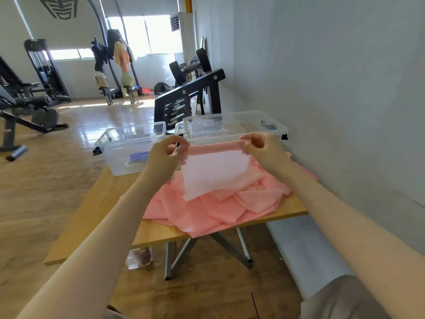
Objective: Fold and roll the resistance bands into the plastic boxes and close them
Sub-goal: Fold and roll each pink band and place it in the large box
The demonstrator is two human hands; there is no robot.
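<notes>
Folding is under way: the left hand and right hand each pinch a top corner of a pink band lifted over the pile near the desk's right edge, and it likely needs doubling before rolling into a box.

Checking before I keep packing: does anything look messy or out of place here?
Yes. The pink bands lie in a loose heap spilling over the table's near edge, and a crumpled clear bag sits on the floor beneath.

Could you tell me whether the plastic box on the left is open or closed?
Open: the left plastic box has no lid on, and purple pieces lie inside.
</notes>
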